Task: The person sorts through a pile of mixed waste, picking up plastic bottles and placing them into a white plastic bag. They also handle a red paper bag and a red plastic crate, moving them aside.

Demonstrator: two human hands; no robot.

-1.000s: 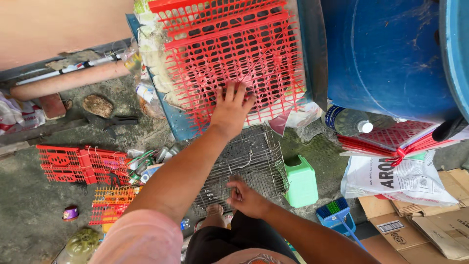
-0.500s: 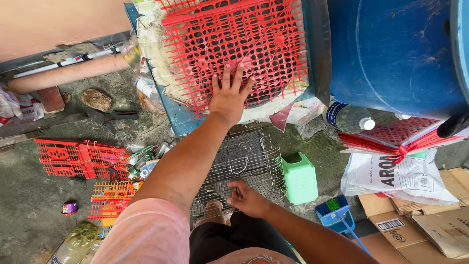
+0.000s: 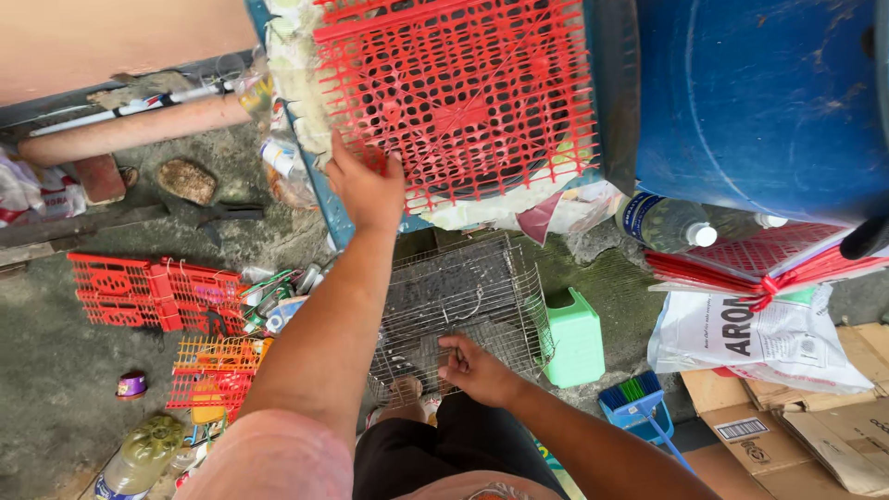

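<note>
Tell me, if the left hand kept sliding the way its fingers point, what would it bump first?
Probably more of the red plastic grid panel: the left hand already touches its lower left edge, fingers pointing up and left across it. Depth is unclear.

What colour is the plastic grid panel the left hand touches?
Red, seen clearly in the head view: grid panel, left hand.
</note>
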